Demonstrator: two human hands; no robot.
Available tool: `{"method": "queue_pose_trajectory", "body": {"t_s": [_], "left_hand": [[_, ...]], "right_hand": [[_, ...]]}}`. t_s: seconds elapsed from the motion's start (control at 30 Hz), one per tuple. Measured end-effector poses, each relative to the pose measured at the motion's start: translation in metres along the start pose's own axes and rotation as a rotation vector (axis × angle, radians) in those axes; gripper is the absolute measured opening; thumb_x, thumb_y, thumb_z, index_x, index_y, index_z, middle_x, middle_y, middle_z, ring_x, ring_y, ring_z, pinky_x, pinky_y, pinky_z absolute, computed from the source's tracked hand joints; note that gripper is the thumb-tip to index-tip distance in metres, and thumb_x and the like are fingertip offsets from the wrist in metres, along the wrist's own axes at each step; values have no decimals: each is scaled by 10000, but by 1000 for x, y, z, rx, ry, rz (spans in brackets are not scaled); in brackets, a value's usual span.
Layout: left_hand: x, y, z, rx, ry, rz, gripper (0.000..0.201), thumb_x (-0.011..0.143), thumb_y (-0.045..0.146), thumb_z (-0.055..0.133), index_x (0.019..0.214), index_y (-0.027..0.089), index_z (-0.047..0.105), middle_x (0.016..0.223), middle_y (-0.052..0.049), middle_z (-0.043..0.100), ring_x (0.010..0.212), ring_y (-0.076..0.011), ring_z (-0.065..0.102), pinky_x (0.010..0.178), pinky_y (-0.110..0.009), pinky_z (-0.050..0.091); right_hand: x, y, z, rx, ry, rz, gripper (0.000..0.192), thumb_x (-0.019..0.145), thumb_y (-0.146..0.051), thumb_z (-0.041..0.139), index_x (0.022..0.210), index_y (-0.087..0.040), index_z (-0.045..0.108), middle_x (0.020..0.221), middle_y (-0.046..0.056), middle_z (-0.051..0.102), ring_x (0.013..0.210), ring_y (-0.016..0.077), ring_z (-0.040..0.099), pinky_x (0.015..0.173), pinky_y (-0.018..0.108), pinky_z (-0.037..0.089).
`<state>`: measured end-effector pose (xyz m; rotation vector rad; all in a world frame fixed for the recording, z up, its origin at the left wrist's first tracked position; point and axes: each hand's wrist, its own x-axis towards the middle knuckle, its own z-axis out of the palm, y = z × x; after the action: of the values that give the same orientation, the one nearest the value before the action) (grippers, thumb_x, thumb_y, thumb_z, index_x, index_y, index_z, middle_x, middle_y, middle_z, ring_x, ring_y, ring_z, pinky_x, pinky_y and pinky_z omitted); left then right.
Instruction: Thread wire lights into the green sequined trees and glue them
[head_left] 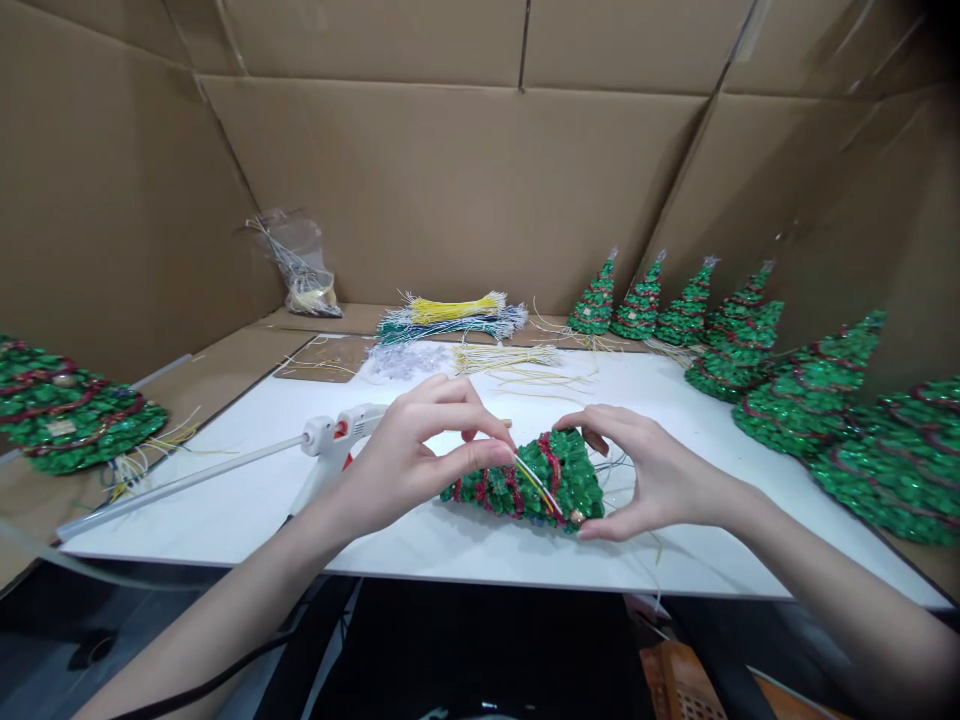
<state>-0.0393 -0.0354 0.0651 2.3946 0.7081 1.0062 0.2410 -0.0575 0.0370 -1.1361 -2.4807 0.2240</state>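
Note:
A small green Christmas tree ornament (pixel 577 470) with red glittery garland lies on its side on the white board, its wide base to the right. My right hand (pixel 637 470) grips that base, thumb at the near edge and fingers at the far edge. Above the tree, my left hand (pixel 442 450) is closed in a pinch on a few thin wires (pixel 538 482), white and yellow among them. They slant down to the garland near the base. Whether they are fixed to the tree, I cannot tell. More thin wires (pixel 619 475) trail from behind the base.
A white glue gun (pixel 322 440) with a long glue stick (pixel 187 490) lies to the left. Bundles of yellow wires (pixel 457 308) and loose wires lie at the back, near a plastic bag (pixel 300 265). Several similar trees (pixel 810 390) line the right; another tree (pixel 75 410) stands left. Cardboard walls enclose the table.

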Motion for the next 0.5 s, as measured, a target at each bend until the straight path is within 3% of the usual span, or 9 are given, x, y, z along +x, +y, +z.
{"method": "queue_pose_trajectory", "body": {"t_s": [0.1, 0.27, 0.5], "left_hand": [[-3, -2, 2, 23, 53, 5, 135, 890, 276, 649, 810, 202, 729, 793, -13, 649, 793, -150, 558, 748, -273, 414], [-7, -4, 7, 29, 34, 35, 183, 949, 158, 533, 986, 193, 709, 877, -26, 653, 784, -116, 582, 694, -227, 438], [-9, -3, 16, 115, 43, 74, 72, 875, 224, 667, 872, 184, 726, 842, -33, 631, 863, -144, 587, 784, -249, 451]], "right_hand": [[-2, 1, 2, -46, 25, -16, 776, 623, -613, 764, 1233, -192, 533, 898, 57, 595, 798, 224, 550, 724, 330, 405], [-8, 4, 7, -125, 49, -69, 786, 673, -613, 736, 1288, -193, 488, 961, 96, 617, 867, 263, 564, 774, 362, 403], [-14, 7, 9, -89, 11, -39, 891, 658, -624, 761, 1373, -222, 415, 994, 95, 594, 877, 260, 552, 776, 358, 424]]}}
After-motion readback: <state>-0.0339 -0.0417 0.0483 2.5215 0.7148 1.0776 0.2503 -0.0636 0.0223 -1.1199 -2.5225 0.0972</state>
